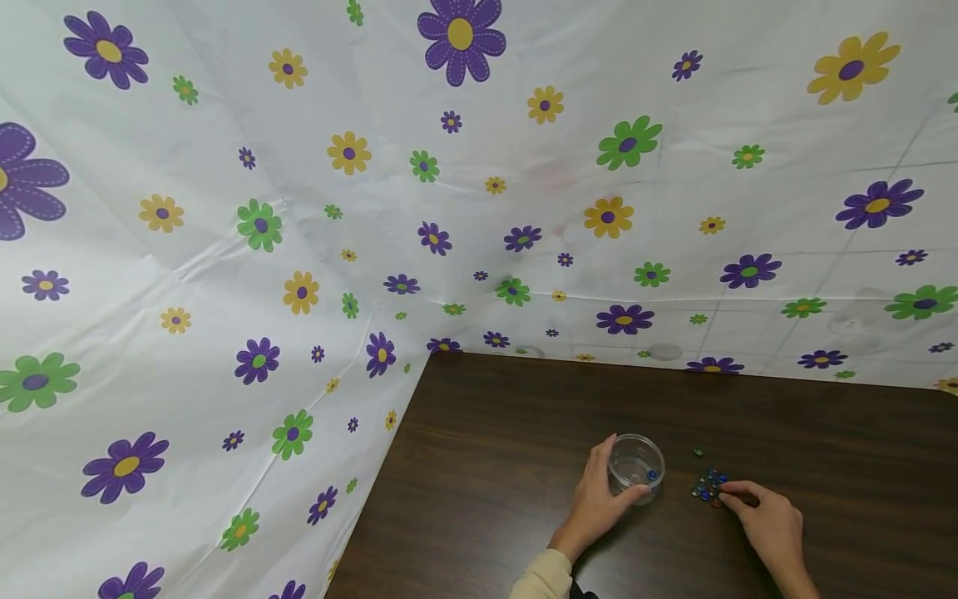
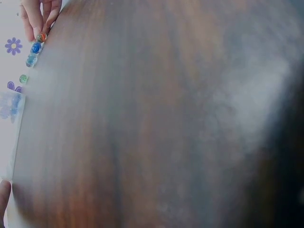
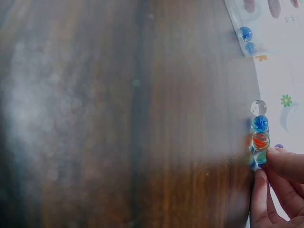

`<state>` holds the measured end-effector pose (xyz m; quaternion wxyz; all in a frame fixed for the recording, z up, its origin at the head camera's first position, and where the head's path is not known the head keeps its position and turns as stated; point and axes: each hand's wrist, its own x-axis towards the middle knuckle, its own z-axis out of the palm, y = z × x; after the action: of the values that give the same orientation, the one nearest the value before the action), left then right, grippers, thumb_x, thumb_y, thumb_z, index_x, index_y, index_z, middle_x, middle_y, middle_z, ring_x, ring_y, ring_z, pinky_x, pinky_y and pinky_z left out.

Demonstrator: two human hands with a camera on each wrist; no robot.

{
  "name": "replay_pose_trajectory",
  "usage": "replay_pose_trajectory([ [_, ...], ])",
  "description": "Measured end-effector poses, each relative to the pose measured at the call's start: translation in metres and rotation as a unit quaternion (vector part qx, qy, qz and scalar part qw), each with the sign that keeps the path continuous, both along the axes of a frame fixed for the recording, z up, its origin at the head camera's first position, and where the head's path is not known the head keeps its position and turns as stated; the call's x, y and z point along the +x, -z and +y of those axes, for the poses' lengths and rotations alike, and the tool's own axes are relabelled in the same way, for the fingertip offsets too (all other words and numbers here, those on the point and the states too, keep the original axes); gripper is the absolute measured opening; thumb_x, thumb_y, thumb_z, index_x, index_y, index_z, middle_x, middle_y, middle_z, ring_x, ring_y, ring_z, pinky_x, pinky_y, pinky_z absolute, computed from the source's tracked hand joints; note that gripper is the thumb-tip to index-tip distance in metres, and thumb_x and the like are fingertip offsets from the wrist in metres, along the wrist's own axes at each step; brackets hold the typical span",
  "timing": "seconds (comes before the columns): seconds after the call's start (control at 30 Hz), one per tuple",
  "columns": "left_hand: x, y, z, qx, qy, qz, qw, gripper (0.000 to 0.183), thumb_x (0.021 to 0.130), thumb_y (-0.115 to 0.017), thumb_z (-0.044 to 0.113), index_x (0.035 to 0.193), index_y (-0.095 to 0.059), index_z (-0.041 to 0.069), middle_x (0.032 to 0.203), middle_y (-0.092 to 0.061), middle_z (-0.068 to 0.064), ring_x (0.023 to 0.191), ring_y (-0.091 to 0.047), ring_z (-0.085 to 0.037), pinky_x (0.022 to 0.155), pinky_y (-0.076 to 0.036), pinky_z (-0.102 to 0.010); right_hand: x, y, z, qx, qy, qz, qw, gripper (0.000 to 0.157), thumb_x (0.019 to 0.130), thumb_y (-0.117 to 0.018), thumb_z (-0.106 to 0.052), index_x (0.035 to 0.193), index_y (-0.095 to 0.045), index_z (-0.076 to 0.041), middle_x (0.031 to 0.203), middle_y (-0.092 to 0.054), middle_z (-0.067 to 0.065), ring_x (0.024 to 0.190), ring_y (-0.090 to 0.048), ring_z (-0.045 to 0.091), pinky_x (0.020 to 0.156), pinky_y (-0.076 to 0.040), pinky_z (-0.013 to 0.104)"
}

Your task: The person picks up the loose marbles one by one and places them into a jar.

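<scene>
My left hand [image 1: 596,499] holds a clear round plastic container [image 1: 636,449] on the table, thumb on its near side and fingers along its left side. A blue marble [image 1: 652,475] lies inside. To the right is a small cluster of glass marbles [image 1: 704,495], blue, clear, greenish and orange. At the cluster's right edge, my right hand [image 1: 772,526] pinches with thumb and fingertips. In the right wrist view a greenish marble [image 3: 260,157] shows at those fingertips, beside an orange-streaked marble [image 3: 261,141]. The fingers partly hide what they pinch.
One green marble [image 1: 698,452] lies apart, behind the cluster. The dark wood-grain table [image 1: 479,466] meets a white flower-printed sheet [image 1: 516,183] at the back and left.
</scene>
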<state>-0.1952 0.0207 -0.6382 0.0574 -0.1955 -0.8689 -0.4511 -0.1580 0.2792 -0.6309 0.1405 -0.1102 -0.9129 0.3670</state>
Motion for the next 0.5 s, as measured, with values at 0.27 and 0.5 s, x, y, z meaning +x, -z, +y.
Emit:
replay_pose_trajectory([
  [0.27, -0.0008, 0.001, 0.0003, -0.002, 0.004, -0.007, 1.0, 0.083, 0.095, -0.074, 0.046, 0.161, -0.032, 0.019, 0.154, -0.045, 0.005, 0.137, -0.049, -0.016, 0.102, -0.047, -0.044, 0.0009, -0.002, -0.0012, 0.004, -0.012, 0.01, 1.0, 0.01, 0.08, -0.084, 0.0, 0.088, -0.079, -0.001, 0.093, -0.075, 0.026, 0.074, -0.069, 0.031, 0.058, -0.038, 0.026],
  [0.5, -0.0006, 0.0014, 0.0001, -0.001, 0.003, -0.013, 0.9999, 0.083, 0.095, -0.074, 0.047, 0.161, -0.032, 0.019, 0.153, -0.045, 0.006, 0.137, -0.049, -0.016, 0.102, -0.047, -0.044, 0.002, -0.0035, -0.0026, 0.002, -0.017, 0.013, 1.0, 0.01, 0.08, -0.083, 0.001, 0.089, -0.078, 0.0, 0.093, -0.074, 0.027, 0.085, -0.07, 0.046, 0.061, -0.039, 0.025],
])
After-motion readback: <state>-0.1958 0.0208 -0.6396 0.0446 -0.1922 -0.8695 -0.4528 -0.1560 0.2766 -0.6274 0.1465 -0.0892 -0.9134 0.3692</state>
